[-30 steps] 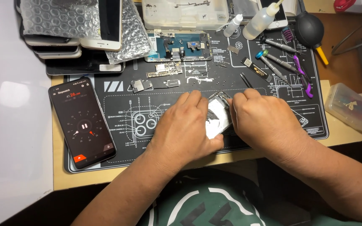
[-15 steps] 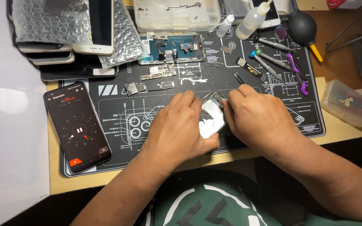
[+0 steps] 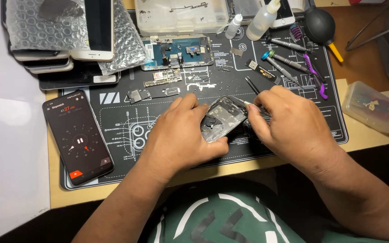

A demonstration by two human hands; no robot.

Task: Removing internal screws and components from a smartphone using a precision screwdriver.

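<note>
Head view: left hand (image 3: 181, 135) grips opened phone shell (image 3: 221, 118), fingers curled over its left edge, thumb under lower corner. Shell held tilted above black work mat (image 3: 167, 148), mid-mat; long axis runs lower-left to upper-right, open side up. Right hand (image 3: 293, 128) pinches thin tool (image 3: 250, 104), tip at shell's upper-right corner. Phone with timer screen (image 3: 77, 137) lies on mat's left end.

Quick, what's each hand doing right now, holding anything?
Left hand: closed on the opened phone housing, steadying it on the mat.
Right hand: fingers pinched on a thin tool at the housing's edge.
</note>
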